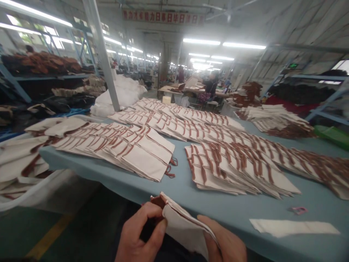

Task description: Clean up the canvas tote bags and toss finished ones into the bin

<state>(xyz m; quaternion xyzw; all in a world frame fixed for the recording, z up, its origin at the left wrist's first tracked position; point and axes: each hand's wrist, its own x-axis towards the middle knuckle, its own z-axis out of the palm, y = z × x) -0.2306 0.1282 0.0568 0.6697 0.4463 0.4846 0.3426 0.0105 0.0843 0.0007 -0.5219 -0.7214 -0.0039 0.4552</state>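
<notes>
Both my hands hold one cream cloth bag (181,227) with a brown strap at the bottom middle, just in front of the near edge of the light blue table (234,209). My left hand (141,234) pinches the bag's upper left corner with thumb and fingers closed. My right hand (227,242) grips its lower right side, fingers curled under the cloth. Just beyond, fanned rows of the same cream bags with brown handles (231,169) lie on the table, with another fanned pile (122,143) to the left.
A loose cream cloth strip (294,227) and a small pink clip-like item (298,210) lie at the near right. A grey post (102,54) rises at the table's far left. Shelves with fabric flank both sides. People work at a far table (211,85).
</notes>
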